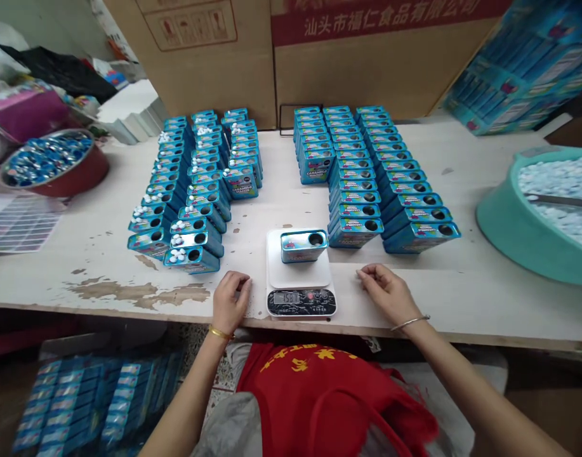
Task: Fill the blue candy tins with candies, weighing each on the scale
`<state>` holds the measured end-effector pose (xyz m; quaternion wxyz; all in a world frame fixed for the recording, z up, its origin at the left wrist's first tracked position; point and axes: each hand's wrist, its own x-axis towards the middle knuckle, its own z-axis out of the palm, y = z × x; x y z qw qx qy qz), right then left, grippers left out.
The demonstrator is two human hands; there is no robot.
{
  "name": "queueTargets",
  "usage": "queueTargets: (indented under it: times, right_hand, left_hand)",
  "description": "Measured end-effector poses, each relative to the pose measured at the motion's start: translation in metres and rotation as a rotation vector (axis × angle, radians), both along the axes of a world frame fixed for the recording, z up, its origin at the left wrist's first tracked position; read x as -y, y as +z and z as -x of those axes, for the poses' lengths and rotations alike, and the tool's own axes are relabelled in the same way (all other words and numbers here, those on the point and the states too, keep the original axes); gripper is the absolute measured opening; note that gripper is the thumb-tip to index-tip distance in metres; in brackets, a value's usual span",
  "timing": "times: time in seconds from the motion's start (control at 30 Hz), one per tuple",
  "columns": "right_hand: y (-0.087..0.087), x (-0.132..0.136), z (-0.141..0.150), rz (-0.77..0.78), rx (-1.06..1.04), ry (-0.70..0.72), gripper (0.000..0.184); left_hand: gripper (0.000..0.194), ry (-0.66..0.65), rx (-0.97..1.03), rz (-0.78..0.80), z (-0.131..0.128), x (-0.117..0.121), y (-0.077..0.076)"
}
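Two blocks of tins (316,168) suggest work partway: many in the left block (243,184) carry white pellets (178,256) on top, while the right block (351,233) shows none; which is finished I cannot tell. The tub (504,219) is well stocked with pellets. Beside the scale (297,277), the left hand (230,296) and right hand (388,293) rest curled narrow, nothing visibly held. One tin (300,254) stands on the scale, its top free of pellets.
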<state>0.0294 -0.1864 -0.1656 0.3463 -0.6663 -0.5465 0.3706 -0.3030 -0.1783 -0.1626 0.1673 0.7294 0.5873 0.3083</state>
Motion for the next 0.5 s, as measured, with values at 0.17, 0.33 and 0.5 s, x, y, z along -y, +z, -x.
queueTargets:
  times: [0.17, 0.33, 0.5]
  right_hand:
    - [-0.006, 0.005, 0.001, -0.006, 0.061, -0.01, 0.027]
    - [-0.006, 0.005, 0.002, -0.033, 0.101, -0.003, 0.025]
    - [-0.008, 0.007, 0.006, -0.109, 0.201, 0.013, 0.024]
  left_hand:
    - [0.014, 0.001, -0.006, -0.009, -0.002, 0.0, 0.002]
    - [0.014, -0.009, 0.018, 0.011, -0.005, -0.001, 0.006]
    - [0.034, -0.085, 0.03, -0.102, -0.027, -0.024, 0.046]
